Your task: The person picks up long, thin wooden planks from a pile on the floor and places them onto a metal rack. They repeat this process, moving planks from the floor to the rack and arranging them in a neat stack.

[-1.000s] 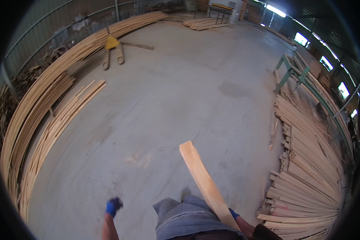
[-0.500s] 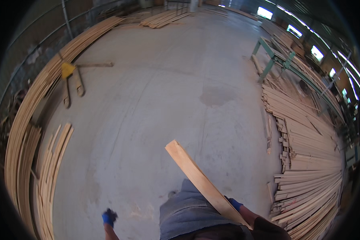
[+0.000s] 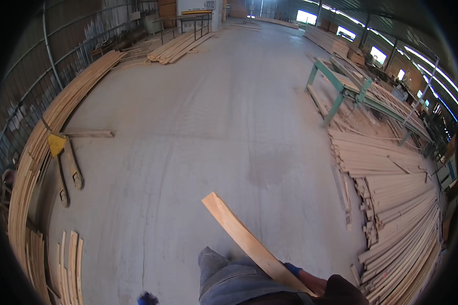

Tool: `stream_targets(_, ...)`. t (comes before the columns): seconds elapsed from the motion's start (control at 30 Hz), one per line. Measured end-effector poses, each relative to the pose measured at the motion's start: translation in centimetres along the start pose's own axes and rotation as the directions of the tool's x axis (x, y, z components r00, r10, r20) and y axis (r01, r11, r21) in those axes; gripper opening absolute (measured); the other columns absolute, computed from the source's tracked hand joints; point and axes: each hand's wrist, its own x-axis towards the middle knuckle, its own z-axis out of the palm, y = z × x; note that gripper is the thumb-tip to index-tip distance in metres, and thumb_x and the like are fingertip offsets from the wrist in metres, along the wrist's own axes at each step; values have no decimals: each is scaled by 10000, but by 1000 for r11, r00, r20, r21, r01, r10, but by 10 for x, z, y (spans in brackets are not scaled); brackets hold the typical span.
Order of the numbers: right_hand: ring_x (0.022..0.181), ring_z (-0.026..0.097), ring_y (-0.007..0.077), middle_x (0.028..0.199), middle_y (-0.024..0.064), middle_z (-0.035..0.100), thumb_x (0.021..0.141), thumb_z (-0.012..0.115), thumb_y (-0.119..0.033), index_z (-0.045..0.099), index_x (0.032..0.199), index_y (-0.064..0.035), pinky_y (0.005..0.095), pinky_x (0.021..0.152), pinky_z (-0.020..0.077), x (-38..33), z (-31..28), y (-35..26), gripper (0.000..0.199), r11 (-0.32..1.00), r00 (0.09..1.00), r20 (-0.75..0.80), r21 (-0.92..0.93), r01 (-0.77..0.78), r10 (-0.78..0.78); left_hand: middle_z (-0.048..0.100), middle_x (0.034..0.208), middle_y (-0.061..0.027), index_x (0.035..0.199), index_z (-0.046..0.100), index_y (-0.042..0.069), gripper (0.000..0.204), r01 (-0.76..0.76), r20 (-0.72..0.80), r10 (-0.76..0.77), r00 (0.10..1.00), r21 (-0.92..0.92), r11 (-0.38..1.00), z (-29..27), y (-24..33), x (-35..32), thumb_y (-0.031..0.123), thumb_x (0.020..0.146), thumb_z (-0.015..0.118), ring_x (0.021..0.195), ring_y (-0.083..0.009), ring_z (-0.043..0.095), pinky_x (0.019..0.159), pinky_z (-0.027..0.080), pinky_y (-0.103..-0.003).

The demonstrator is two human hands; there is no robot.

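A long flat wooden board (image 3: 241, 238) slants across the lower middle of the head view, from my right side out ahead of my legs. My right hand (image 3: 292, 269), in a blue glove, grips it at its right edge; the board hides most of the fingers. At the bottom edge, my left hand (image 3: 147, 298), gloved in blue and dark, hangs away from the board. That hand is cut off by the frame, and its fingers are too indistinct to read.
A yellow pallet jack (image 3: 57, 145) stands at the left beside long stacked boards (image 3: 68, 99). Shorter strips (image 3: 71, 264) lie nearer. On the right are wide board stacks (image 3: 392, 198) and a green metal frame table (image 3: 336, 96). Another board pile (image 3: 178, 48) lies far ahead.
The view has tilted up, with the pallet jack and right-hand stacks now nearer and lower in it. My left hand has dropped toward the bottom edge. My right hand still carries the board.
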Motion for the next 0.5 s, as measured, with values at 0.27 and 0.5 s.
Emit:
stream_targets(0.27, 1054, 637, 290, 1104, 198, 681, 993, 443, -546, 629, 1289, -91, 386, 898, 472, 164, -144, -183, 574, 994, 994, -97, 99, -48, 58, 709, 879, -103, 1031, 653, 106, 404, 253, 163, -287, 944, 201, 946, 144, 145, 71, 487, 952, 545, 708, -238, 656, 549, 494, -363)
stream_targets(0.5, 1030, 651, 294, 1080, 205, 691, 1000, 451, -529, 630, 1287, -91, 385, 878, 489, 309, -292, -357, 554, 992, 989, -143, 120, -31, 48, 732, 916, -125, 1116, 643, 96, 422, -521, 245, 465, 851, 274, 808, 479, 589, 260, 479, 964, 553, 703, -223, 699, 602, 517, -369)
